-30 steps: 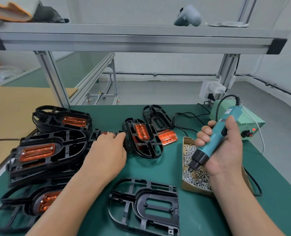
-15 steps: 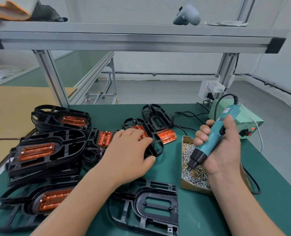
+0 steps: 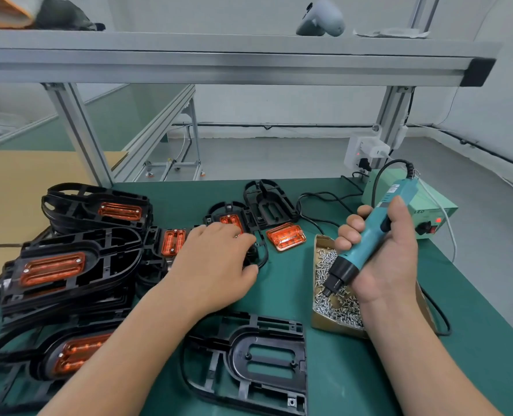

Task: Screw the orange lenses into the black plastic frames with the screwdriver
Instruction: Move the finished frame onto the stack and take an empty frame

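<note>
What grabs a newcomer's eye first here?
The bright orange lenses in the stack of black frames at left stand out against the green mat. Right of centre, the right hand grips a teal screwdriver, tip down over a box of screws. The left hand grips a lens-fitted frame mid-table, with a loose lens beside it.

Bare hands, bare forearms.
The left hand (image 3: 216,262) and right hand (image 3: 390,259) are uncovered, and back from the fingers both wrists and forearms show bare skin.
</note>
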`<state>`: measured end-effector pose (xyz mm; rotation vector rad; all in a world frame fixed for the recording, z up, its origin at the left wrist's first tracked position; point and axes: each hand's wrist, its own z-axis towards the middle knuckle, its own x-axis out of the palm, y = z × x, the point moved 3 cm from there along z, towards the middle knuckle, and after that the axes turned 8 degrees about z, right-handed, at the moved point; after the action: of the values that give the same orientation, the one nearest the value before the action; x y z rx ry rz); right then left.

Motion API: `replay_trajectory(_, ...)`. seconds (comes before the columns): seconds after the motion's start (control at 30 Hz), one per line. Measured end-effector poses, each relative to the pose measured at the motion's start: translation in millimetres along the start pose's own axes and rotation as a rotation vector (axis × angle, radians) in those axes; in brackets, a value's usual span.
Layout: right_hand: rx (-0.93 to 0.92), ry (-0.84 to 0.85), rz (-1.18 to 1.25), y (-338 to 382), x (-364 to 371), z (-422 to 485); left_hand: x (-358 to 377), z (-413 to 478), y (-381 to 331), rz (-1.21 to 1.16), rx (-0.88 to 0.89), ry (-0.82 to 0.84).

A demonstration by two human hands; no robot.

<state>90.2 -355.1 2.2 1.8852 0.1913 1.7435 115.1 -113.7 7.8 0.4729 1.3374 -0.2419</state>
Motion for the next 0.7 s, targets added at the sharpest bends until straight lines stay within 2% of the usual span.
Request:
replay_trajectory(0.2,0.001,-0.002,0.000,0,-2,1,-11,48,-31,0.048,0.075,-0.082)
replay_trajectory(0.47,0.009,-0.009,0.004,0,-4,3,9,86,-63,0.145,0.099,0.005)
replay_trajectory(0.7,0.017,-0.012,0.009,1,-4,3,13,88,-64,0.176,0.115,-0.001)
